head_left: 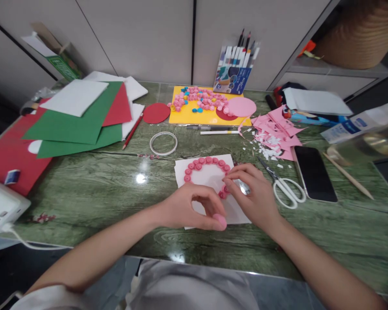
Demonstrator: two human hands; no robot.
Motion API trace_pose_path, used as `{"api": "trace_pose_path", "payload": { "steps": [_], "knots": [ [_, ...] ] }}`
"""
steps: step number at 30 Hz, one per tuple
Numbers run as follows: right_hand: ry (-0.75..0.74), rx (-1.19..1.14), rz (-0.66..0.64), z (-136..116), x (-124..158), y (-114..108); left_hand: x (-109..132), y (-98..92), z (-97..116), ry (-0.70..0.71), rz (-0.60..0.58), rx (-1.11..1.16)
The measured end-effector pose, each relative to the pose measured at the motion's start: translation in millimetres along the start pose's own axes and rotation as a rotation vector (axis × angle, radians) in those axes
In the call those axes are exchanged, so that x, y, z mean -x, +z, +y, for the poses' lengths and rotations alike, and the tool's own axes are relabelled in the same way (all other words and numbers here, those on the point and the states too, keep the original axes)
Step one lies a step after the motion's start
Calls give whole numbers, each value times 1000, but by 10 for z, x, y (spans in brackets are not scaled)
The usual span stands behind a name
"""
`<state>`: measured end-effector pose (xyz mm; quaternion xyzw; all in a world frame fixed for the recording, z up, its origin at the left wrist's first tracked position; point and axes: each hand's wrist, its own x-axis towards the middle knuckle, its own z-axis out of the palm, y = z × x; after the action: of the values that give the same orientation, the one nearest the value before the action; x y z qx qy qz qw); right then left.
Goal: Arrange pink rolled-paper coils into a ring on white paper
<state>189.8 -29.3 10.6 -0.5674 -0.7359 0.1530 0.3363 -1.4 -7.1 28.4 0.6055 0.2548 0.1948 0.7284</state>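
A ring of pink paper coils (pixel 208 160) lies on white paper (pixel 226 158) in front of me. My left hand (pixel 194 206) curves over the paper's near side, thumb and fingertip closed on a small pink paper piece (pixel 220 221), seemingly a rolled coil. My right hand (pixel 255 196) is at the ring's right side, fingertips pinched together at the coils there; whatever they hold, if anything, is too small to make out. Under its palm a shiny clear item (pixel 245 187) partly shows. The ring's lower left part is hidden behind my left hand.
White-handled scissors (pixel 289 192) and a phone (pixel 315 173) lie to the right, near pink paper scraps (pixel 276 129). Behind are a tape roll (pixel 163 143), a yellow sheet (pixel 181 116) with loose coils, and a marker box (pixel 234 77). Coloured sheets (pixel 67 122) are stacked left.
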Motion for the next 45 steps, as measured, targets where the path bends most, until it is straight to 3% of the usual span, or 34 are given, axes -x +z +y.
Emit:
{"api": "trace_pose_path", "payload": {
  "steps": [9,17,23,34,39,45],
  "knots": [
    [7,13,-8,3,-2,10,-79,-38,-78,8,193,179],
    [8,21,-13,-3,-1,10,-73,-86,-104,-85,228,173],
    [11,-4,-6,-15,-1,10,-85,-88,-103,-105,185,201],
    [-31,-106,63,-104,37,-50,-145,-92,-201,-137,398,238],
    [-15,-235,101,-140,75,-66,-124,-81,-180,-96,369,302],
    [-14,-557,29,-215,103,-85,-122,-78,-201,-67,391,204]
  ]
}}
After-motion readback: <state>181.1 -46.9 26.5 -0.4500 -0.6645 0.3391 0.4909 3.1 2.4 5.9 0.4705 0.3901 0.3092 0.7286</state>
